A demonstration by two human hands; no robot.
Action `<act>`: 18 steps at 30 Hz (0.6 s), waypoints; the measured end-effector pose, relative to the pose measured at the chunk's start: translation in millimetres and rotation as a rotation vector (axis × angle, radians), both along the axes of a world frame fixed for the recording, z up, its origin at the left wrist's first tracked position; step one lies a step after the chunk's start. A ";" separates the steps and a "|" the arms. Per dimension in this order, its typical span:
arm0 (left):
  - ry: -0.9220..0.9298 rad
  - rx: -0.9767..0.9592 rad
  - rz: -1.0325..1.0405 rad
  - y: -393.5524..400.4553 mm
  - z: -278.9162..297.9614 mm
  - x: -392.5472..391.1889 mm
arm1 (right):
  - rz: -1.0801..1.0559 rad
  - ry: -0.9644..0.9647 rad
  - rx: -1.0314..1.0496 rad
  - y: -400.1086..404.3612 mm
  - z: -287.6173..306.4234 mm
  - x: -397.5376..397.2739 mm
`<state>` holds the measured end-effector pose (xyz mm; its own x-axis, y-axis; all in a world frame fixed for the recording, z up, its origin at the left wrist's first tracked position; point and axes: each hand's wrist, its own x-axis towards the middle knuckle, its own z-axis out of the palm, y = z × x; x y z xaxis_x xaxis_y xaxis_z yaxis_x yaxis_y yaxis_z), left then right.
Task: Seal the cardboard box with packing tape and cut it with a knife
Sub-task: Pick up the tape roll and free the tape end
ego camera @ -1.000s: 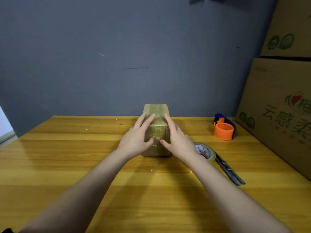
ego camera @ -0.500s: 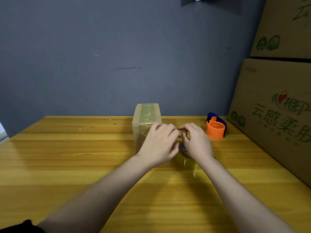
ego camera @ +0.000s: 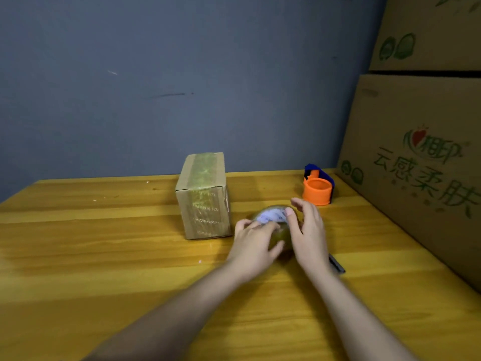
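I had both hands on the tape roll [ego camera: 273,225]: left hand [ego camera: 253,243] and right hand [ego camera: 308,230] fingers clamped around it. The cardboard box [ego camera: 204,199] stood just left of my left fingertips. Next, I judged, came finding the tape's free end; the knife [ego camera: 337,264] lay beneath my right wrist.

Both hands [ego camera: 256,243] [ego camera: 308,235] left the box [ego camera: 204,196] — now they've got the tape roll [ego camera: 273,220] gripped beside it.

The big carton [ego camera: 416,178] at right reads "云感柔肤" in green characters.
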<state>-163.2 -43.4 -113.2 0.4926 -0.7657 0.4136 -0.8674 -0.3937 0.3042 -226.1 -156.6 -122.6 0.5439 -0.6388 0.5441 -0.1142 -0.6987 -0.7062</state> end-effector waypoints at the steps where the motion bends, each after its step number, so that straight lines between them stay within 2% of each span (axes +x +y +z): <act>1: 0.105 -0.105 0.011 0.3 -1.7 1.3 | 0.016 0.002 0.014 1.5 -0.8 0.4; 4: 0.563 -0.398 -0.104 0.8 -6.2 8.4 | 0.132 -0.029 0.108 9.1 -2.2 4.3; 6: 0.774 -0.524 -0.185 2.3 -8.9 9.7 | 0.251 -0.064 0.247 15.2 -3.2 8.0; 11: 0.921 -0.690 -0.272 10.1 -12.6 9.3 | 0.494 -0.035 0.497 23.6 -4.6 8.2; 14: 0.973 -0.735 -0.319 14.1 -6.5 8.8 | 0.546 -0.049 0.512 24.4 -1.4 6.5; 18: 1.061 -0.753 -0.267 13.4 -3.5 11.1 | 0.533 -0.024 0.430 26.2 -2.4 5.8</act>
<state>-152.1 -30.0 -116.6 0.7093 -0.6435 0.2877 -0.0995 0.3127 0.9446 -220.3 -130.5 -125.0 0.8350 -0.4496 0.3173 0.1861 -0.3119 -0.9317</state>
